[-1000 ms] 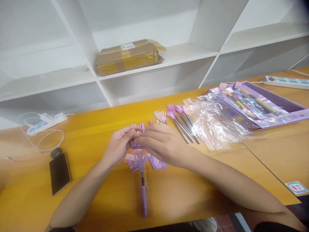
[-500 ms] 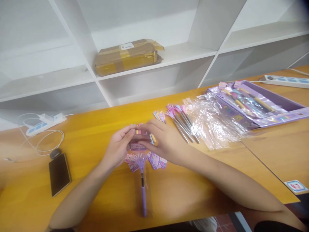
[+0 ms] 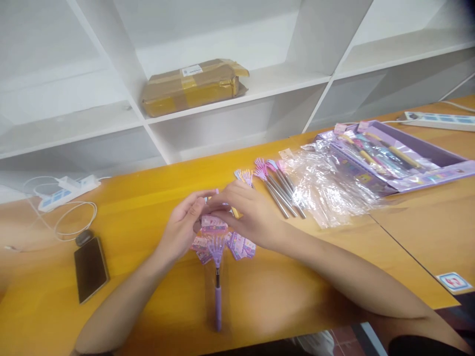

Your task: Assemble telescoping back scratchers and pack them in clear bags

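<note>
A purple hand-shaped back scratcher lies inside a narrow clear plastic bag, its claw end pointing away from me. My left hand is closed at the bag's top end, where a pink and purple header card shows. From the right, my right hand meets it, fingers bent and closed at the same end. The fingertips overlap, so the exact grip is hidden. Several small printed cards lie on the table under and beside the bag. More colourful back scratchers with metal shafts rest beyond my right hand.
A heap of clear plastic bags sits to the right, against a purple box of packed scratchers. At left are a phone, a white cable and a power strip. A taped parcel stands on the shelf behind.
My right hand's fingers have drawn closer over my left fingertips at the bag's top. More of the header card shows below them. The scratcher has hardly moved.
</note>
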Motion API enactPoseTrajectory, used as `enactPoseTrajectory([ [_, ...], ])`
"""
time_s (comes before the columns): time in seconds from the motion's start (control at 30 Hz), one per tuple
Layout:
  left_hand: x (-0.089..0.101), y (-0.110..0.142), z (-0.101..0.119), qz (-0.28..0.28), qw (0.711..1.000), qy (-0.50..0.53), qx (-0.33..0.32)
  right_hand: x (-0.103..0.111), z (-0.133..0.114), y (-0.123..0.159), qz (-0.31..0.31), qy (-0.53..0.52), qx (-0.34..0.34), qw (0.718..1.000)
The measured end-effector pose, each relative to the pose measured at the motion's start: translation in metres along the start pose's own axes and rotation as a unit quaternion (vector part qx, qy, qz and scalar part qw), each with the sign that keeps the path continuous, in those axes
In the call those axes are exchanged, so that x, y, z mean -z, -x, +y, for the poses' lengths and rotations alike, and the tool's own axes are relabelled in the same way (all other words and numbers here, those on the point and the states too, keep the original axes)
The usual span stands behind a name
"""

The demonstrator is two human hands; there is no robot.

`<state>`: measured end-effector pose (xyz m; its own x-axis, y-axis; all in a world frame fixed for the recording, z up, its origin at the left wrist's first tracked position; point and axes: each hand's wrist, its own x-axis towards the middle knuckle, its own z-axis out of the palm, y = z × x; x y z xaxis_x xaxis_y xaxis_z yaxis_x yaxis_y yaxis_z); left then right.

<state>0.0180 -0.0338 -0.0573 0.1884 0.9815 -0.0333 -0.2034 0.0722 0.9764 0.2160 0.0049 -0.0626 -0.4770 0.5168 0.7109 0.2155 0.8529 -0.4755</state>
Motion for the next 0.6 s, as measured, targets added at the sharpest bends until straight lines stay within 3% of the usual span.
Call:
enactPoseTrajectory([
  [0.17, 0.002, 0.0, -0.004, -0.041, 0.998, -0.017, 0.035, 0.004, 0.006, -0.002, 0.056, 0.049, 0.032, 0.997],
  [0.33, -0.001, -0.004, -0.015, -0.1, 0.986, -0.113, 0.068, 0.017, 0.009, -0.005, 0.093, 0.089, -0.006, 0.992],
  [0.47, -0.004, -0.005, -0.019, -0.079, 0.988, -0.115, 0.063, 0.02, 0.01, -0.004, 0.081, 0.123, -0.019, 0.989],
  [0.6, -0.003, -0.006, -0.022, -0.046, 0.992, -0.11, 0.032, 0.011, 0.01, 0.001, 0.074, 0.153, 0.012, 0.985],
])
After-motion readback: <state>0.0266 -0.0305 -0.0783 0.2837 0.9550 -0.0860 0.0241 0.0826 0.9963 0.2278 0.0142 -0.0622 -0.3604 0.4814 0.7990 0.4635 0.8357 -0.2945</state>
